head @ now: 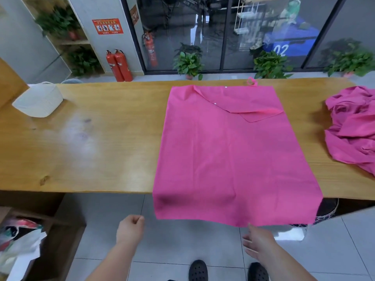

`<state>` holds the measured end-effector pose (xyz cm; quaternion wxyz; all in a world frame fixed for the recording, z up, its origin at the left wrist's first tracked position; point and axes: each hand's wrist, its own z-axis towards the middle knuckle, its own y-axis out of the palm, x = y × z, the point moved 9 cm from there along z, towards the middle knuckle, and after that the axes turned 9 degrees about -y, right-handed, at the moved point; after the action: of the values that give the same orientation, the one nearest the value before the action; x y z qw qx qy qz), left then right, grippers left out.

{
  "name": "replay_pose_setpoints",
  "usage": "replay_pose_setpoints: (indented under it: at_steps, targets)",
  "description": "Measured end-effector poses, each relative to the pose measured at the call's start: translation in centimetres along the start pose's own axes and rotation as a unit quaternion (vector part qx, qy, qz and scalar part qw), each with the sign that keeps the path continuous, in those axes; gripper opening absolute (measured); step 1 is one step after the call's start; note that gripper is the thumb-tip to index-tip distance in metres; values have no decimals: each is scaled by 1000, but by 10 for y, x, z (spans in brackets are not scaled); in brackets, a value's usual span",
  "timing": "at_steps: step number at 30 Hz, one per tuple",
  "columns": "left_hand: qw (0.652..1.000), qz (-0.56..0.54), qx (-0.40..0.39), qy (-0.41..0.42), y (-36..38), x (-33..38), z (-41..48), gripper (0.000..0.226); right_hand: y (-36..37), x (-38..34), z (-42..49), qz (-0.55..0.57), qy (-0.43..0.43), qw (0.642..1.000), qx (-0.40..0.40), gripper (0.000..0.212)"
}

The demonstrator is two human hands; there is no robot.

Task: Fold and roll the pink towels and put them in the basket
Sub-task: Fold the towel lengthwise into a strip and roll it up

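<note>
One head-worn wide-angle view from a person standing at the near long edge of the worktop (101, 138), facing forward and down across it toward the glass wall (182, 27) behind. It is close in: the towel (233, 159) fills the centre, and the left hand (129, 230), right hand (257, 240) and shoes (197, 270) sit at the bottom over the floor tiles (172, 250). The frame reaches the basket (38, 100) far left and the towel pile (353, 128), cut off at the right border.
</note>
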<state>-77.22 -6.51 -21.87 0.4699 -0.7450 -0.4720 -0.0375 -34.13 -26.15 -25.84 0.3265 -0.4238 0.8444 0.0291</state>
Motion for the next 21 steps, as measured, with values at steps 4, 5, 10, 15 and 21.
replay_pose_setpoints:
  at_steps: [4, 5, 10, 15, 21]
  targets:
    - [980, 113, 81, 140, 3, 62, -4, 27, -20, -56, 7, -288, -178, 935, 107, 29]
    - [964, 128, 91, 214, 9, 90, -13, 32, -16, -81, 4, -333, -256, 900, 118, 22]
    - [857, 325, -19, 400, 84, 187, -36, 70, 18, -177, 1, -567, -448, 688, 66, 65]
    - [784, 458, -9, 420, 105, 194, -22, 68, 19, -183, 26, -672, -382, 634, 22, 76]
    - [748, 456, 46, 480, 103, 215, -16, 64, 28, -210, 24, -647, -457, 608, 61, 70]
